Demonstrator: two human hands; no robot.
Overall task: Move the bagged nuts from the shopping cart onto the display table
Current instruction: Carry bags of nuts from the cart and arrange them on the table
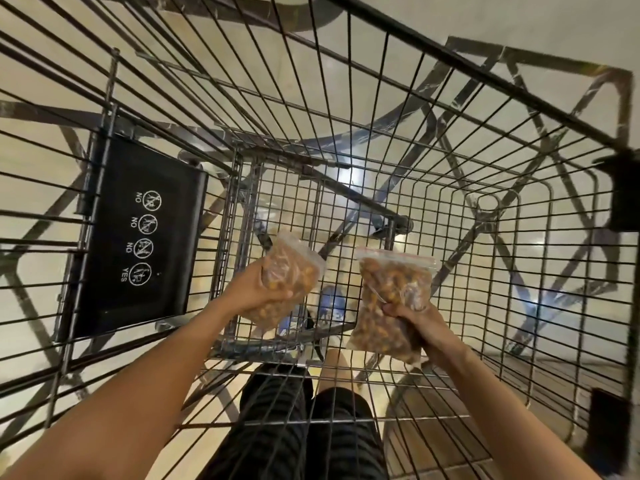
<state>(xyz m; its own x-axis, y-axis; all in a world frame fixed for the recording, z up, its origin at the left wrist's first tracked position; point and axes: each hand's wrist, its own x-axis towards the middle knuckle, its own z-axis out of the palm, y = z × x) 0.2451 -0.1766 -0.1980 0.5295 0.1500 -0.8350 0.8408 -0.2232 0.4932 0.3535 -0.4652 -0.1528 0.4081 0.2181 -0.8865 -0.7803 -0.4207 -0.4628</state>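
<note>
From the head camera, the person is leaning over the wire cart [450, 174]. The left hand [254, 289] is gripping one bag of nuts [291, 282], fingers curled round its lower edge. The right hand [420, 323] is clutching a second bag [391, 299] by its side. Both bags are hanging inside the basket, above its floor, near the black seat flap [138, 233].

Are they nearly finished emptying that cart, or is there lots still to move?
Nearly finished, it seems. The shopping cart shows no other bags on its wire floor. In hand: the left hand grips one bag of nuts, and the right hand grips another bag of nuts, both inside the basket. Left: carrying both to the display table, which is out of view.
</note>
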